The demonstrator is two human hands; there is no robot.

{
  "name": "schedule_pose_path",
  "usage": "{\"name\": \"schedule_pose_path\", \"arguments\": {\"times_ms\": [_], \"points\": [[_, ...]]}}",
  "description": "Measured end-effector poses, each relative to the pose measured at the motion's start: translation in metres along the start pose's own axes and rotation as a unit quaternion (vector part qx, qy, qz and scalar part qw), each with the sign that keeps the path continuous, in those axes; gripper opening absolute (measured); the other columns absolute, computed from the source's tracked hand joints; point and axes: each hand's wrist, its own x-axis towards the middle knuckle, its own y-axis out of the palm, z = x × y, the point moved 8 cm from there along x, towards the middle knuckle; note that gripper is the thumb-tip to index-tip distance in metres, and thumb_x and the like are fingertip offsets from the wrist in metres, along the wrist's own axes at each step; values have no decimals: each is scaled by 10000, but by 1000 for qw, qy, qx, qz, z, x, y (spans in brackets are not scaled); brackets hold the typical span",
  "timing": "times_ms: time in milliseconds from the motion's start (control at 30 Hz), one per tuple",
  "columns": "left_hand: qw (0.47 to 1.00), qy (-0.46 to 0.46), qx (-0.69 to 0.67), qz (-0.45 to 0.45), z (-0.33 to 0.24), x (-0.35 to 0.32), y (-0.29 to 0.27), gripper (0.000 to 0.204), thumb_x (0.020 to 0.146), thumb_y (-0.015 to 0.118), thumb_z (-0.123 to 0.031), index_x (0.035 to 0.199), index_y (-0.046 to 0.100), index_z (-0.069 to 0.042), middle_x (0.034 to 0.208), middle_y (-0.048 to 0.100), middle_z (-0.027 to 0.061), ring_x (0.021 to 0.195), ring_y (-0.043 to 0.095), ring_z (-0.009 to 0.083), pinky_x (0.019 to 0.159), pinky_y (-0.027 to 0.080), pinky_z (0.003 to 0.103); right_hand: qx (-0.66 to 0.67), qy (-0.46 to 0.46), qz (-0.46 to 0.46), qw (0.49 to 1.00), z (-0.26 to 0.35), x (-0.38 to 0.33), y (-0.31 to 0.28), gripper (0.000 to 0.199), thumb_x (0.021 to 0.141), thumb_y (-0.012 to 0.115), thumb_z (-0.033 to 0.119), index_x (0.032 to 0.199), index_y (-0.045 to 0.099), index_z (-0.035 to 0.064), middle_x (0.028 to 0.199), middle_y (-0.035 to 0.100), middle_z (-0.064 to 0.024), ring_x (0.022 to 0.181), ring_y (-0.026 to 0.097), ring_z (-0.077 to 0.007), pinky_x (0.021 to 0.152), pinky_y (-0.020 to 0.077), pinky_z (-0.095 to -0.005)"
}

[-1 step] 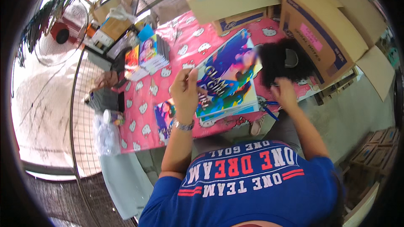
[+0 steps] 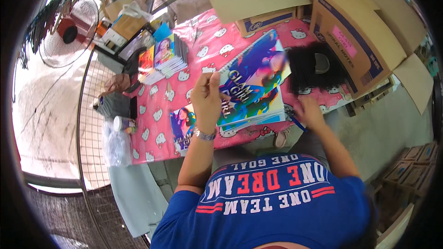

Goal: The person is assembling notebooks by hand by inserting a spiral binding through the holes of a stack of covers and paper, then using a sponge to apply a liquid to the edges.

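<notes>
My left hand (image 2: pixel 206 94) is closed on the left edge of a spiral notebook (image 2: pixel 256 64) with a bright purple, blue and yellow cover, held tilted. Black coil runs along part of its upper left edge. Beneath it lies a small stack of similar notebooks (image 2: pixel 258 113) at the table's near edge. My right hand (image 2: pixel 311 112), slightly blurred, hovers beside blue-handled pliers (image 2: pixel 298 123), thumb and fingers apart; whether it touches them is unclear. Just beyond that hand lies a heap of thin black strands (image 2: pixel 302 67), perhaps binding coils. Another notebook (image 2: pixel 182 127) rests left of the stack.
The table has a pink patterned cover (image 2: pixel 157 120). Piled notebooks (image 2: pixel 170 57) stand at the far left, near a bag (image 2: pixel 113 103) and a white jar (image 2: pixel 122 124). A large open carton (image 2: pixel 350 41) bounds the right side. A fan (image 2: pixel 69 34) stands beyond the left edge.
My right hand has come down from the black heap toward the pliers' handles. My left hand keeps its hold on the notebook. The whole view has shifted slightly.
</notes>
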Motion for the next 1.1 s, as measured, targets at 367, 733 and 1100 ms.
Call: {"name": "schedule_pose_path", "arguments": {"times_ms": [367, 733, 1100], "points": [[999, 4, -11, 39, 6, -6, 2, 212, 933, 701, -124, 1083, 647, 16, 716, 609, 3, 563, 586, 37, 501, 503, 208, 324, 149, -207, 911, 42, 3, -78, 445, 809, 755, 133, 1226, 643, 28, 1102, 636, -145, 1050, 600, -298, 931, 464, -386], [980, 156, 118, -21, -8, -19, -4, 200, 859, 667, 30, 1045, 731, -9, 718, 673, 24, 606, 586, 35, 539, 446, 217, 231, -215, -153, 936, 251, 75, -164, 498, 769, 787, 250, 1192, 647, 30, 1095, 604, -120, 1019, 550, -327, 928, 449, -443], [972, 172, 148, -53, -12, -24, 0, 246, 830, 639, 75, 1040, 744, -1, 734, 686, 25, 621, 567, 34, 548, 450, 219, 257, -191, -138, 937, 250, 73, -162, 456, 755, 807, 174, 1170, 675, 37, 1047, 605, -106, 969, 565, -286, 862, 475, -389]]}}
